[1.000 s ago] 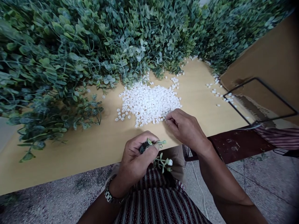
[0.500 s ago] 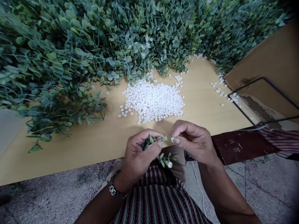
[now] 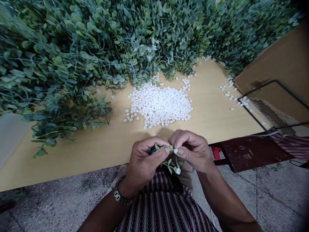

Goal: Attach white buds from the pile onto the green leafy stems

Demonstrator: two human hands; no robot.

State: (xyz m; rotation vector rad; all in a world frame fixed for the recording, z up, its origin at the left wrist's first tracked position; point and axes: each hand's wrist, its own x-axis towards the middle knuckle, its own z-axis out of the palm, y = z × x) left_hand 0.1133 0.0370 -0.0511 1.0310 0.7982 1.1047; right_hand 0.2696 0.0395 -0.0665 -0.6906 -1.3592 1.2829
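A person is sitting at the near edge of a pale wooden table [image 3: 101, 151], looking down at their own two hands, which are meeting just in front of that edge, above a striped lap.

The left hand [image 3: 142, 164], with a metal watch [image 3: 119, 195] on its wrist, is closing its thumb and fingers around a small green sprig [image 3: 169, 163] of artificial leaves. The sprig is poking out to the right of the fist, and one white bud [image 3: 178, 170] is already sitting on a lower tip.

The right hand [image 3: 193, 151] is pressing in against the left, fingertips touching at the sprig. Its thumb and forefinger are pinching a single tiny white bead [image 3: 175, 150] right at the top tip of the sprig. Whether the bead is seated on the stem cannot be made out.

On the table, just beyond the hands, a loose heap of white beads [image 3: 160, 106] is lying spread out. Behind the heap, a deep bank of green foliage [image 3: 96, 51] is covering the far half of the table and spilling down its left side. A few stray beads are scattered toward the table's right end, where a brown cardboard box [image 3: 277, 67] and a thin black wire frame [image 3: 272, 106] are standing. A dark red bench [image 3: 251, 153] is showing under the table's right corner.
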